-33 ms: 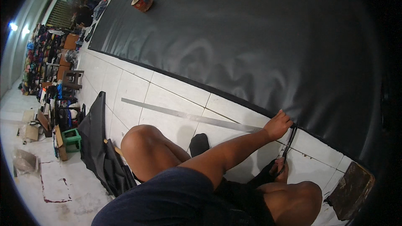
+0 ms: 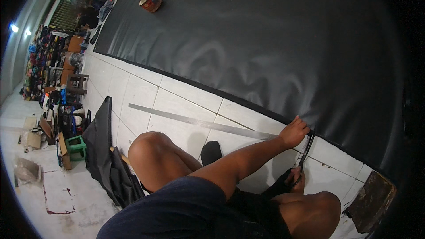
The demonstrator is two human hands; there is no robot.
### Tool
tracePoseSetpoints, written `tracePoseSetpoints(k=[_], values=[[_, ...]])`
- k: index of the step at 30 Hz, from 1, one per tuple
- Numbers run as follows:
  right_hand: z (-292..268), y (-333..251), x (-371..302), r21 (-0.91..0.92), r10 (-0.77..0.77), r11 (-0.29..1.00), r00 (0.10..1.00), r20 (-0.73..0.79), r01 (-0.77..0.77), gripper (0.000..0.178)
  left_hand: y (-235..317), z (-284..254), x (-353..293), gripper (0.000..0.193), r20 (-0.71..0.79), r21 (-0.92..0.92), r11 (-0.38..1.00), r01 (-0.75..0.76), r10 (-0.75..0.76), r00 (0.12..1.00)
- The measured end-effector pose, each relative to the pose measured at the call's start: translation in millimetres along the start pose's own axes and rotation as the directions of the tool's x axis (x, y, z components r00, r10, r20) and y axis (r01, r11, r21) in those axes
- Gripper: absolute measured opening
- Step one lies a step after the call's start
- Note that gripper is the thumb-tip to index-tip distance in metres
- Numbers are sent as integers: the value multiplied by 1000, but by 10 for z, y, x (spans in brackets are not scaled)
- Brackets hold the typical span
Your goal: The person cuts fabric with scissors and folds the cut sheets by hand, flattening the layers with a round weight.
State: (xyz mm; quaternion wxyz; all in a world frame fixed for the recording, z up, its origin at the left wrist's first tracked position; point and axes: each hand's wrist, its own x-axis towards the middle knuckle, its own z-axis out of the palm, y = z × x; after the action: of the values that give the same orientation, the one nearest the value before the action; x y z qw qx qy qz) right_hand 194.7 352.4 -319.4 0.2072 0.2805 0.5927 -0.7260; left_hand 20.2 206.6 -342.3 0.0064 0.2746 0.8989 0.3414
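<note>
A wide sheet of black, slightly glossy material (image 2: 248, 40) spreads across the floor, its near edge slanting down to the right. My left hand (image 2: 294, 133) is closed on that edge, fingertips over the top. Just right of it, the tips of a pair of black scissors (image 2: 306, 149) meet the same edge. My right hand (image 2: 295, 177), close to my body, grips the scissors by their handles; part of it is hidden behind them. A long flat metal ruler (image 2: 199, 123) lies on the tiles, its right end passing behind my left wrist.
On the far part of the sheet stands a reddish round block (image 2: 150, 2). Folded black material (image 2: 104, 150) lies left of my knee. A dark worn slab (image 2: 372, 200) sits at lower right. Further left are a green stool (image 2: 76, 148), a dark stool (image 2: 77, 84) and stacked goods.
</note>
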Motion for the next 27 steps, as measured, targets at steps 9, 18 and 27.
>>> tracePoseSetpoints(k=[9,18,27], values=[[-187,100,26,49,29,998,995,98,-34,17,-46,97,49,23,213,35,999,42,-48,976],[81,-199,-89,-44,124,991,991,-47,-126,40,119,-183,183,12,48,-45,991,124,-121,991],[85,-245,-34,-87,64,994,998,-3,-64,43,80,-150,120,15,49,-54,990,127,-124,991]])
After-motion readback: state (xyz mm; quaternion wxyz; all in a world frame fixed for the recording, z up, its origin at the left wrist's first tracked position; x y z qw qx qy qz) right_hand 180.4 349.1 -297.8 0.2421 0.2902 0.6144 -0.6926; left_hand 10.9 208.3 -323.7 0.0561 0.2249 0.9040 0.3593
